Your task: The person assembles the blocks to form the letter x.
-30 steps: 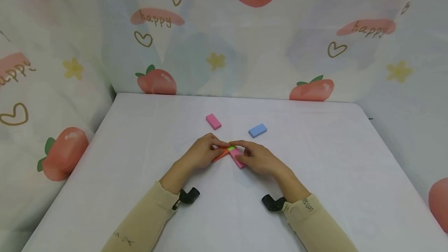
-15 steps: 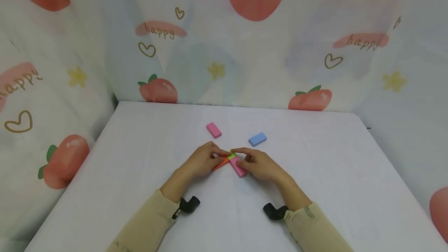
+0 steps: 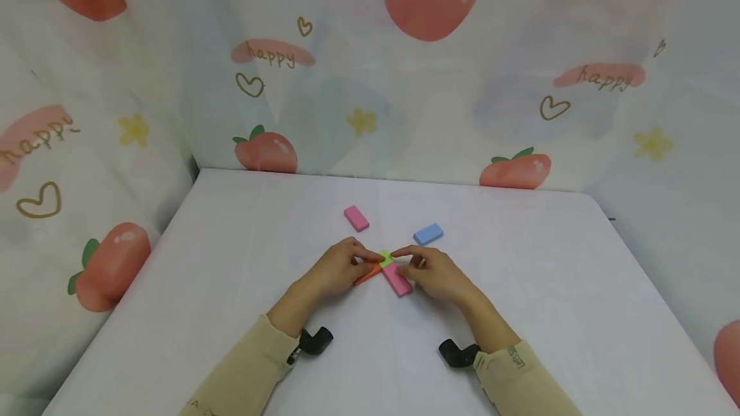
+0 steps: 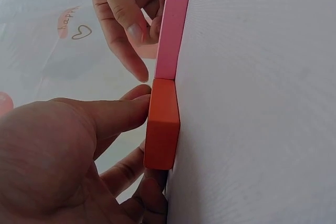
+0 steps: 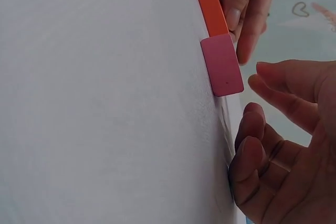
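On the white desk (image 3: 520, 287), the left hand (image 3: 338, 267) pinches an orange block (image 3: 367, 273) that lies at the middle, end to end with a pink block (image 3: 397, 279). The right hand (image 3: 433, 271) hovers beside the pink block with fingers loosely spread, holding nothing. A small green block (image 3: 386, 258) sits at their junction, between the fingertips.

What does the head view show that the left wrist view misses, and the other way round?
Only the head view shows the green block, the spare pink block and the blue block. Only the left wrist view shows the left hand with its thumb on the orange block, which meets the pink block end to end. Both show these two blocks and the right hand.
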Demonstrator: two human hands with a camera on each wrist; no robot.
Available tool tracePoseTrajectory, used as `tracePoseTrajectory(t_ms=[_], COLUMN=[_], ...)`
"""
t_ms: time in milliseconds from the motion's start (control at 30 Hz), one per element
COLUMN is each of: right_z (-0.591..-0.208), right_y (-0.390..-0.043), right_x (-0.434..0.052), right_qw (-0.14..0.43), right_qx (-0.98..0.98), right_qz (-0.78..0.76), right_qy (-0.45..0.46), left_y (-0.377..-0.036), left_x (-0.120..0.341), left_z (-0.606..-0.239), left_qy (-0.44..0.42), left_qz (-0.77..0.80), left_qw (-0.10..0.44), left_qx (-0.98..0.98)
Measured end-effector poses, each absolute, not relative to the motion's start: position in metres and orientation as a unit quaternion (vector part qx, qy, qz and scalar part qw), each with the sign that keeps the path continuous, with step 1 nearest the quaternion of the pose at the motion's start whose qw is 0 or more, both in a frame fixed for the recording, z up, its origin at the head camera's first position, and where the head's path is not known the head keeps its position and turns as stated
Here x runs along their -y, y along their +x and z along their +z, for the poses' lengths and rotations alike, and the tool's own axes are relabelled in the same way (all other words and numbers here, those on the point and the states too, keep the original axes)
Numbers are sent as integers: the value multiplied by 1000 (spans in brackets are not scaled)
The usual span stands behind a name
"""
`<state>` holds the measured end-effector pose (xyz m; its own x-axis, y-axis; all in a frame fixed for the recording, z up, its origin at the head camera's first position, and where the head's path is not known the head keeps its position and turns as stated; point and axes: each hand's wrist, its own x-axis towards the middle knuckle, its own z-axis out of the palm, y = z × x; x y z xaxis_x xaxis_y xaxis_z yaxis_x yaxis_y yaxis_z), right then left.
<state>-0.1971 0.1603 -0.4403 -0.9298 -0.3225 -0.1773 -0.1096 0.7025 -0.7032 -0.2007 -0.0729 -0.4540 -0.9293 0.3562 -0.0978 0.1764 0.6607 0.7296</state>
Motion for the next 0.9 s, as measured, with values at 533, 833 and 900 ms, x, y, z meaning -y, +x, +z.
tracePoseTrajectory(t_ms=[533,833,900], right_z=[-430,-430,-429], right_y=[-198,-198,-199], right_x=[-169,-170,-170], right_qw=[115,113,111], right_qx=[-912,-913,-913], right_qz=[-377,-376,-376], right_qy=[-112,-114,-116], left_y=[-202,-200,-200], left_x=[67,69,70], left_z=[-447,-451,-452], left_qy=[150,140,139], left_qz=[376,377,377], left_qw=[110,116,116], left_qx=[-908,-908,-908])
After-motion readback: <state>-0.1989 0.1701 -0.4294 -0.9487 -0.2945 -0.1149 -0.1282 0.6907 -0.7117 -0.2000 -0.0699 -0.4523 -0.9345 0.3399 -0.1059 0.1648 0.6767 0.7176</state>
